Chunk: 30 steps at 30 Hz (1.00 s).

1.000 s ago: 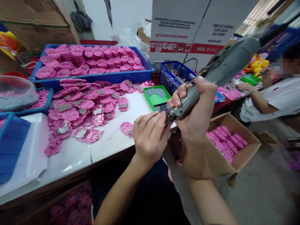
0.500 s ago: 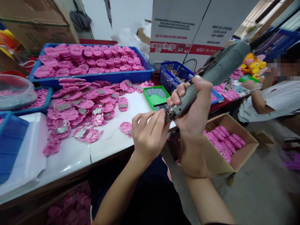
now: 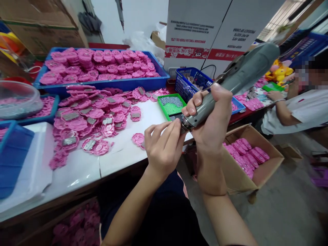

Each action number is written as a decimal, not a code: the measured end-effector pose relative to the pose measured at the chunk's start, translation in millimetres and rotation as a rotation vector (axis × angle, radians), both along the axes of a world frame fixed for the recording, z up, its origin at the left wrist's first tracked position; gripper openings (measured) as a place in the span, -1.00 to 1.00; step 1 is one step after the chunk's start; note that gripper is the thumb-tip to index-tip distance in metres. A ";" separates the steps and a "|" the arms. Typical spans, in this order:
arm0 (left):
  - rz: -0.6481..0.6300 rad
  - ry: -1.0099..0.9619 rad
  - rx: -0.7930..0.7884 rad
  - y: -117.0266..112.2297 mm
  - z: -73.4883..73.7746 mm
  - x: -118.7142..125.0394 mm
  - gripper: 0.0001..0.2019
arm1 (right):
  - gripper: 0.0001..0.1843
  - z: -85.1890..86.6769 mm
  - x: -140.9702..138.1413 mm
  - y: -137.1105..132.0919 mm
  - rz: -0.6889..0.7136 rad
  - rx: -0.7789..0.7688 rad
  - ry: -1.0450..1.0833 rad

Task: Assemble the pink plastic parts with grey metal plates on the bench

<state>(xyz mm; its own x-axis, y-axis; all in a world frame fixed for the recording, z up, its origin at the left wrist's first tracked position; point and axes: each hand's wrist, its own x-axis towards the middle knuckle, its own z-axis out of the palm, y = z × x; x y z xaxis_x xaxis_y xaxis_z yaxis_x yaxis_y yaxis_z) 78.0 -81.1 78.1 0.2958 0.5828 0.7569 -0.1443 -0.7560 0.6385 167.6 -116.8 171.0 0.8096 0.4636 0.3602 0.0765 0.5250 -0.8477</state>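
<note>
A grey electric screwdriver (image 3: 247, 71) slants across the view, its nose pointing down and left. Around its lower body my right hand (image 3: 216, 119) is wrapped, thumb on top. The fingers of my left hand (image 3: 164, 145) are pinched on the metal collar at the nose; they hide the tip. Just behind this end stands a green tray (image 3: 172, 108) holding small grey screws, with a dark perforated section nearest my fingers. A single pink plastic piece (image 3: 138, 139) lies on the white tabletop (image 3: 123, 155), left of my left hand.
Pink parts with metal plates (image 3: 88, 118) are heaped at left. Behind them, a blue tray (image 3: 102, 83) holds stacked pink parts. A blue basket (image 3: 183, 80) stands behind the green tray. At right are a cardboard box (image 3: 269, 167) of pink parts and a co-worker's arm (image 3: 284, 112).
The view has shifted slightly, so the surroundings appear a little further right. Both hands keep the same hold on the electric screwdriver.
</note>
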 end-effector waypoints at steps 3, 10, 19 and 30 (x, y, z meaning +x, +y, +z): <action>-0.225 0.015 -0.246 3.1 3.8 -3.1 -0.68 | -0.40 -0.1 -0.3 -1.6 -0.018 -0.015 0.005; -0.769 0.109 -0.628 14.8 11.8 -2.9 -0.59 | -0.37 -0.7 6.8 -0.7 0.044 0.009 0.035; -0.209 -0.082 -0.119 -2.0 3.1 -1.1 -0.72 | -0.29 2.4 7.1 -5.5 0.127 0.029 -0.012; -0.363 0.010 -0.324 1.7 13.2 -8.5 -0.78 | -0.35 0.3 2.9 -6.7 0.098 0.039 0.038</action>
